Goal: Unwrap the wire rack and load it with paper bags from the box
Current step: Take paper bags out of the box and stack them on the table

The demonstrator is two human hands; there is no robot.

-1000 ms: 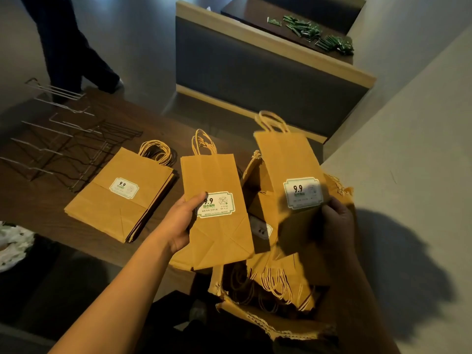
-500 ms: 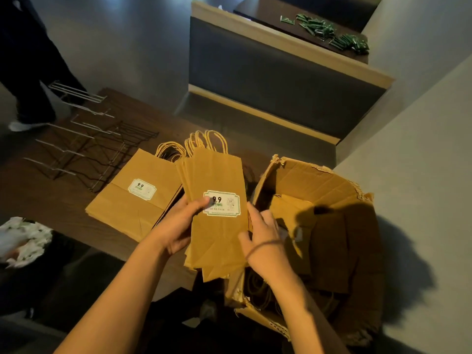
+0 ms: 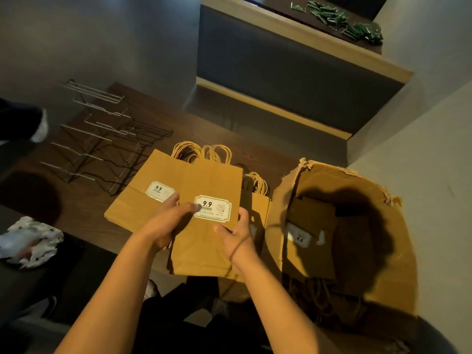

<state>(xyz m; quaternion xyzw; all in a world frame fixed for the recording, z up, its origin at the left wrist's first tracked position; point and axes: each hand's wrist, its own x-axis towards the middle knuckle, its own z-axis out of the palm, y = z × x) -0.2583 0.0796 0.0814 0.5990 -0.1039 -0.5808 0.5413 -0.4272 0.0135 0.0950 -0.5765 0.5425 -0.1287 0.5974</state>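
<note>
both hands, left hand (image 3: pixel 166 223) and right hand (image 3: pixel 236 236), pinch the bag bundle (image 3: pixel 212 241) at frame centre (thumbs on top), which could fan apart and slide off the table edge (image 3: pixel 84 227).

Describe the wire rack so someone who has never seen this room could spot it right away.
Start at the dark wooden table and look to its far left end, beyond the flat stack of brown paper bags. There stands the thin grey metal wire rack, a row of bare prongs on a dark frame. It is the only metal thing on the table, and no bag is in it.
</note>
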